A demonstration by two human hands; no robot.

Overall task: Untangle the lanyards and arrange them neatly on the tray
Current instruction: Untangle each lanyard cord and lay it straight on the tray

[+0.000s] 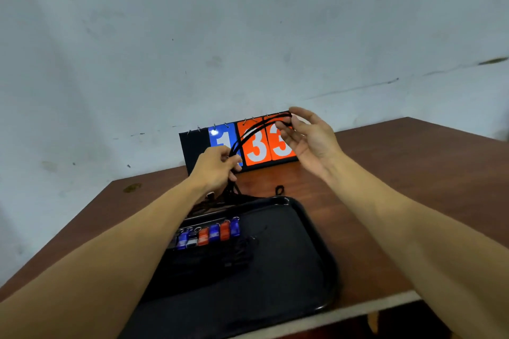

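Note:
A black tray (308, 228) lies on the brown table (413, 173) in front of me. On its left part sits a row of blue and red whistles (209, 234) with black cords bundled beside them. My left hand (217, 168) grips a bunch of black lanyard cords (256, 129) above the tray's far edge. The cords arc up to the right, where my right hand (308, 137) pinches their loop end between thumb and fingers, palm turned toward me. More tangled black cord (242, 253) lies in the middle of the tray.
A flip scoreboard (256, 146) showing 1, 3, 3 stands behind my hands near the table's back edge, against a pale wall. A small black cord loop (279, 190) lies on the table beyond the tray. The table's front edge runs close under the tray.

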